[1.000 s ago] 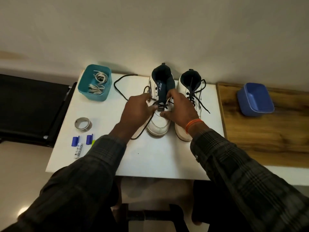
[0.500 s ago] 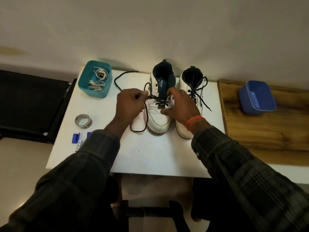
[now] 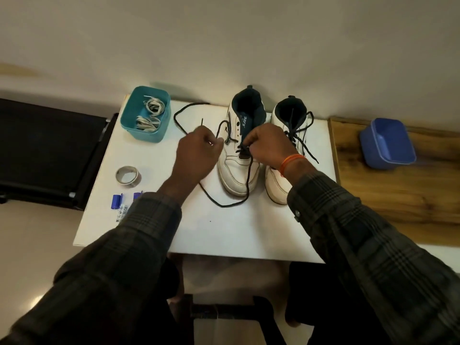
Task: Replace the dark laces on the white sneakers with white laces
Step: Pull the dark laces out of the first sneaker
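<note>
Two white sneakers stand side by side at the back of the white table (image 3: 224,232). The left sneaker (image 3: 236,170) has its dark lace (image 3: 246,185) partly pulled out, with loose loops trailing over its toe and onto the table. My left hand (image 3: 196,153) pinches one strand of that lace just left of the shoe. My right hand (image 3: 271,143) grips the lace at the shoe's lower eyelets. The right sneaker (image 3: 281,180) keeps its dark lace threaded. White laces (image 3: 149,118) lie in a teal box (image 3: 146,135).
A tape roll (image 3: 127,175) and small blue-capped items (image 3: 117,201) lie at the table's left side. A blue tub (image 3: 387,144) sits on the wooden surface (image 3: 398,195) to the right. A black bench (image 3: 49,150) stands on the left.
My left hand has drawn the lace out to the left. A longer loop now drapes over the left sneaker's toe and onto the table.
</note>
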